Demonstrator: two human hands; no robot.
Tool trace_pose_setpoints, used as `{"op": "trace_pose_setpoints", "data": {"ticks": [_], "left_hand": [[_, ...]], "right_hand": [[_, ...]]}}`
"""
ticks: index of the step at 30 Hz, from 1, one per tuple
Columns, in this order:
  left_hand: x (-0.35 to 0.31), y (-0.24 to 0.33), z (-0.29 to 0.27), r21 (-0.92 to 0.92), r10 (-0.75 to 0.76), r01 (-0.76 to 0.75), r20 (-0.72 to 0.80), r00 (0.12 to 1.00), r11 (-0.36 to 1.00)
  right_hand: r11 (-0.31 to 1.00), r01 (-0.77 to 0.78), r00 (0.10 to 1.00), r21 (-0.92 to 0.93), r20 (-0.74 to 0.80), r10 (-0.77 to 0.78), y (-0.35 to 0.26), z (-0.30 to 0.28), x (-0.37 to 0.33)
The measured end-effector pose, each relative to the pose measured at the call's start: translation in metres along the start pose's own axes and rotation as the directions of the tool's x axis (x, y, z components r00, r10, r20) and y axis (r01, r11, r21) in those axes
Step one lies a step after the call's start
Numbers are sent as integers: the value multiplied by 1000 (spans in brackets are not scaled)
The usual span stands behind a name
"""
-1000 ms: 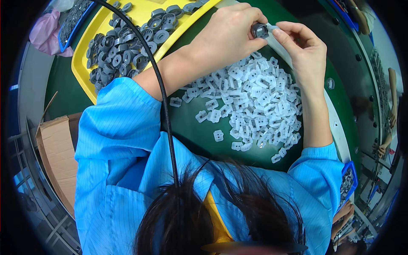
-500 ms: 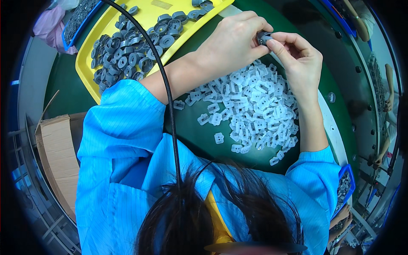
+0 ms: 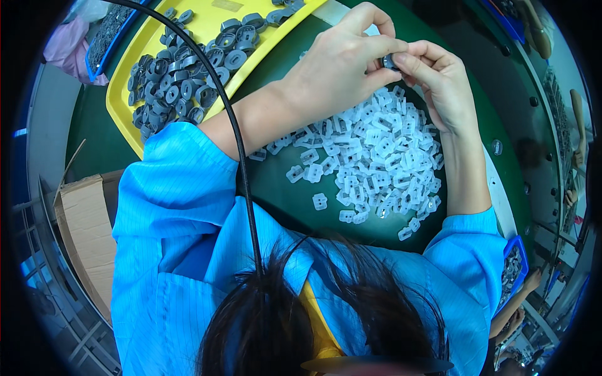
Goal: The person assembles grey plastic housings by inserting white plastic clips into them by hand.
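Between my two hands, a small dark grey round plastic part (image 3: 389,61) is pinched, held above the far side of the green work surface. My left hand (image 3: 345,62) grips it from the left with thumb and forefinger. From the right, the thumb and fingers of my right hand (image 3: 439,75) close on the same part and cover much of it. Below my hands spreads a heap of small translucent white plastic pieces (image 3: 382,156), with a few lying loose at its near edge. Left of my left forearm, a yellow tray (image 3: 116,119) holds many similar grey round parts (image 3: 172,94).
A black cable (image 3: 241,144) hangs across the view in front of my left forearm. An opened cardboard box (image 3: 84,232) stands at the left. Blue bins of small parts (image 3: 514,276) sit at lower right and upper left. Other people's hands (image 3: 511,319) show at the right.
Both hands still hold the grey part; their fingers have shifted around it, and the left forefinger now reaches over it. The tray and heap appear slightly further left in view.
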State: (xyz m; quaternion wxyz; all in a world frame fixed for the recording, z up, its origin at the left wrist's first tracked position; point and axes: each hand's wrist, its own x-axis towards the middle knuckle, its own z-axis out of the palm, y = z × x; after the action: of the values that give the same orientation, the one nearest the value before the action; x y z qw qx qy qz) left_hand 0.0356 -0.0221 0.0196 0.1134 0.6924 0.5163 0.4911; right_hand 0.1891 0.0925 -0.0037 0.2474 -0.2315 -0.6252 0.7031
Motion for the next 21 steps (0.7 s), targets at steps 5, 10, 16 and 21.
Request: {"op": "trace_pose_setpoints", "data": {"ticks": [5, 10, 16, 21], "left_hand": [[3, -33, -6, 25, 131, -137, 165, 978, 990], [3, -40, -7, 146, 311, -355, 259, 914, 923], [3, -32, 1, 1, 193, -194, 77, 978, 981], [-6, -21, 8, -46, 107, -106, 24, 994, 993]], "right_hand": [[988, -157, 982, -1, 103, 156, -9, -7, 1], [947, -62, 993, -314, 75, 90, -14, 6, -3], [1000, 17, 1000, -17, 14, -16, -10, 9, -2], [921, -133, 979, 367, 192, 65, 2, 4, 0]]}}
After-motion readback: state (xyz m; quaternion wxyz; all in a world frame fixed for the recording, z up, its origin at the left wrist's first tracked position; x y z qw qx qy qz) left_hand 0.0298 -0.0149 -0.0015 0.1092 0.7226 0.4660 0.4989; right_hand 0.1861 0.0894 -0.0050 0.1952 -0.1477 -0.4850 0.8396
